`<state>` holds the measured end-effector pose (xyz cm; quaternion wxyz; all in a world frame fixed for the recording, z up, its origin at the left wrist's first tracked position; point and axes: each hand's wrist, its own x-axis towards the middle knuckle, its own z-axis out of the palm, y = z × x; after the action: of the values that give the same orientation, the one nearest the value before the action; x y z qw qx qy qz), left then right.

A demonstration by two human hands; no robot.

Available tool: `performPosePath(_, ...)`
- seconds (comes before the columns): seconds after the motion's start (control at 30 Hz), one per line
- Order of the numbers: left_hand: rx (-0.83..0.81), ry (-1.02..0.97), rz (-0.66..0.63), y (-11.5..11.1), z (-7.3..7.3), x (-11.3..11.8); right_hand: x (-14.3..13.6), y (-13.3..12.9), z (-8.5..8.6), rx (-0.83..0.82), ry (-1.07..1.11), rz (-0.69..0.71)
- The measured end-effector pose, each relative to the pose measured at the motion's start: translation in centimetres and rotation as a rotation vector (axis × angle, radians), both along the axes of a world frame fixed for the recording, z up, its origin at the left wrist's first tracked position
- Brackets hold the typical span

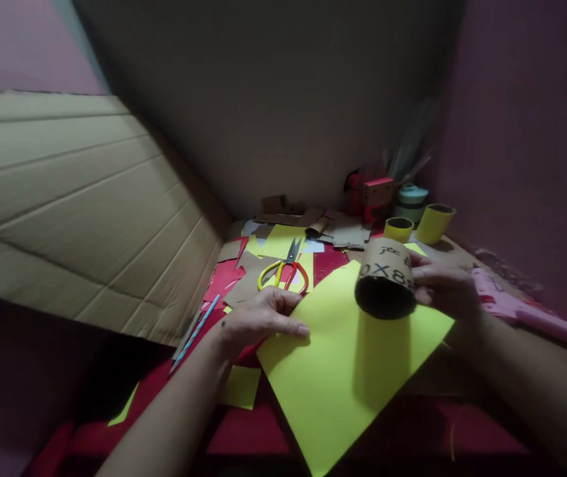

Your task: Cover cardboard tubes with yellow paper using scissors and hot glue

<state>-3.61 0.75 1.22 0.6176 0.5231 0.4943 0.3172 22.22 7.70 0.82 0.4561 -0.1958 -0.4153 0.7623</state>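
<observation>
My left hand (268, 316) pinches the left edge of a yellow sheet of paper (323, 377), thumb on top and fingers beneath. The sheet lies at a slant, one corner pointing toward me past the table's front. In my right hand (445, 286) is a short brown cardboard tube (385, 265) with black printed marks. Its dark open end faces me, and it is tilted over the sheet's right part, throwing a shadow there. Just beyond my left hand lie scissors (291, 262) with one yellow and one red handle, blades pointing away.
Two yellow-covered tubes (435, 224) stand at the back right, near a teal-lidded jar (412, 199) and a red box (379, 195). A pink glue gun (526, 315) lies at right. A blue striped pencil (197, 334) and paper scraps lie at left, beside a large cardboard panel (65, 205).
</observation>
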Motion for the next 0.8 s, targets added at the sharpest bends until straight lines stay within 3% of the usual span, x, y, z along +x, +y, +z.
performPosePath(0.2, 0.109, -0.161, 0.320, 0.3, -1.4, -1.1, 0.2, 1.0, 0.1, 0.144, 0.035, -0.091)
performPosePath(0.4, 0.237, -0.250, 0.539, 1.6, -2.6, -0.5, -1.8, -0.3, -2.1, -0.002, -0.127, 0.003)
performPosePath(0.5, 0.269, -0.251, 0.599, 1.4, -2.9, 0.2, -3.0, -1.1, -3.1, -0.080, -0.138, 0.074)
performPosePath(0.8, 0.275, -0.054, 0.655, 1.5, -3.8, 0.1, -4.1, -1.4, -4.3, -0.041, -0.160, 0.074)
